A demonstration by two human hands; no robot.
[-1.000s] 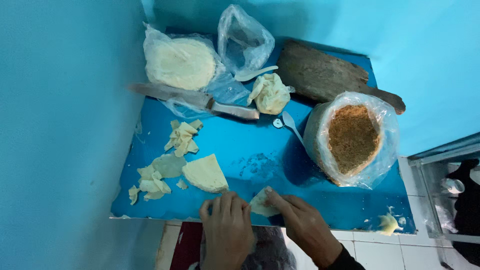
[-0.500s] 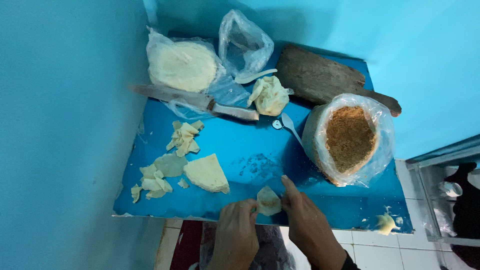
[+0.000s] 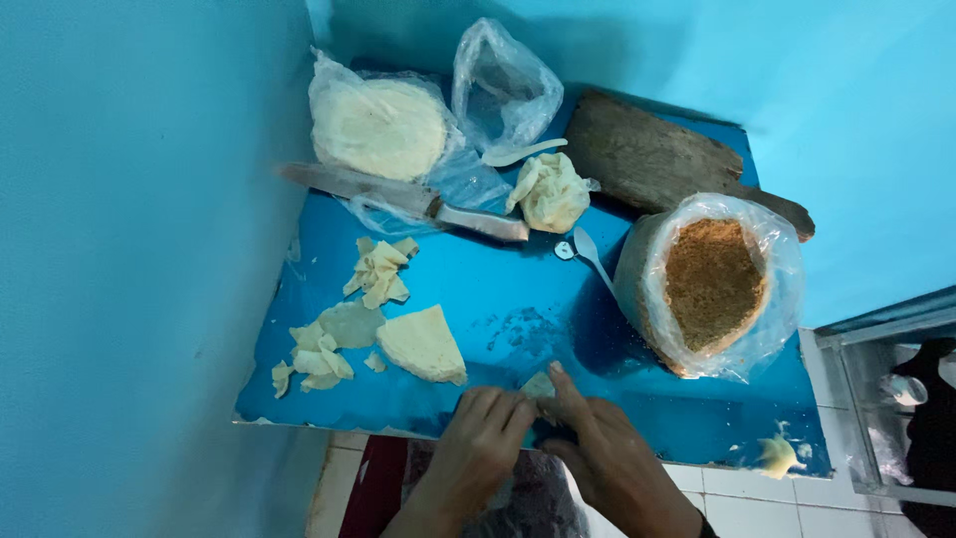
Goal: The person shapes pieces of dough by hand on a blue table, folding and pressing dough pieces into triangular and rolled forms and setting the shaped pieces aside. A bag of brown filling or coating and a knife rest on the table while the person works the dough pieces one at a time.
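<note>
hands (image 3: 543,438) drew together | pinching pale dough scrap (image 3: 539,385) | glossy blue table (image 3: 518,299)

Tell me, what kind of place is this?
Probably a small, homely food-making corner. On a blue table against blue walls lie a big knife, a bag of brown crumbs and a wedge of pale dough. Both hands, left and right, pinch a small dough piece.
</note>
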